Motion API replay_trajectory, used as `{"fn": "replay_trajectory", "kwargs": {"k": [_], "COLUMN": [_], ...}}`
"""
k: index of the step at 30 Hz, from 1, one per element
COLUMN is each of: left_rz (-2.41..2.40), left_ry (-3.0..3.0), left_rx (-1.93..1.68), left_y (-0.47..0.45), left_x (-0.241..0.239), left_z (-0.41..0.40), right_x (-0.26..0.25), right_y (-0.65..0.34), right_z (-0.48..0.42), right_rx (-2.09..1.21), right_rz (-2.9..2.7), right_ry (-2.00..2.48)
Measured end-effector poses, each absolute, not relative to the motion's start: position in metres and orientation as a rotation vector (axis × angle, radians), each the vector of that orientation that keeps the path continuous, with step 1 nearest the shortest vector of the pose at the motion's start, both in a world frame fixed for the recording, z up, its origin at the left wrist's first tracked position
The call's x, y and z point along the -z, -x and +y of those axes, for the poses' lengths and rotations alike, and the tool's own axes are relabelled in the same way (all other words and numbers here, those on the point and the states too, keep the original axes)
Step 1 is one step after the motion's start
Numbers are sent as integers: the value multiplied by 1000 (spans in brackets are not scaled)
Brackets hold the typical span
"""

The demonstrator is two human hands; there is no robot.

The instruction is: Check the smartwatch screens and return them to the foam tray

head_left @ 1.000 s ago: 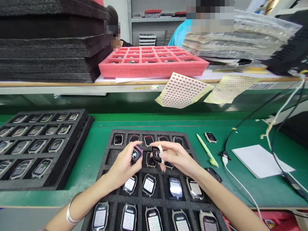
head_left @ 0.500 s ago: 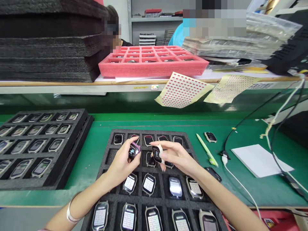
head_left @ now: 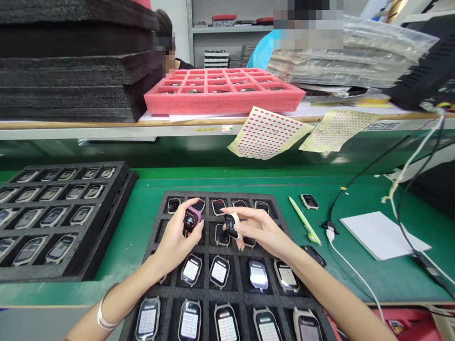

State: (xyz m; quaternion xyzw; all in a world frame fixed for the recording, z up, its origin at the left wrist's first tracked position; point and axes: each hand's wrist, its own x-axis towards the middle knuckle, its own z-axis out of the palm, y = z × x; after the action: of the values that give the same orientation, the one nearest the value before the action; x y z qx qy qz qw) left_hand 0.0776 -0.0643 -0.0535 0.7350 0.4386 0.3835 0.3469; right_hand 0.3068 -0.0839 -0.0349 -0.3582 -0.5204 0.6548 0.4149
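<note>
On the green bench (head_left: pixel 213 183), 1 black foam tray (head_left: pixel 223 194) sits centrally, watches in its compartments; several in the 2 nearest rows show bright white pages. Left of it, a 2nd foam tray (head_left: pixel 108 208), likewise loaded. Left hand (head_left: pixel 177 232) and right hand (head_left: pixel 258 225) are over the central tray's far rows, apart from each other. Left grip: thumb and forefinger pinching a purple-cased watch (head_left: pixel 192 219), which lies between them, purple side toward the right hand. Right grip: fingertips pinching a white-cased watch (head_left: pixel 231 226), which lies at the left end of the grip, tilted, forefinger near its upper edge, thumb on its right side; lower fingers partly hidden. Both held screens dark, each with a small lit graphic.
</note>
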Motion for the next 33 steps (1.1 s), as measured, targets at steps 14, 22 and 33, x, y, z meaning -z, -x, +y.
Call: {"fn": "replay_trajectory", "kwargs": {"k": [14, 22, 33], "left_rz": [781, 707, 669], "left_ry": [-958, -953, -1121], "left_rx": [-771, -865, -841], "left_y": [-86, -87, -86], "left_x": [44, 54, 55], "left_z": [-61, -61, -64], "right_x": [36, 38, 39], "right_y": [-304, -301, -303], "right_z": [-82, -83, -84], "right_rx": [-1824, -1649, -1582], "right_rz": [-1125, -1195, -1292], "right_ry": [871, 1019, 1001]}}
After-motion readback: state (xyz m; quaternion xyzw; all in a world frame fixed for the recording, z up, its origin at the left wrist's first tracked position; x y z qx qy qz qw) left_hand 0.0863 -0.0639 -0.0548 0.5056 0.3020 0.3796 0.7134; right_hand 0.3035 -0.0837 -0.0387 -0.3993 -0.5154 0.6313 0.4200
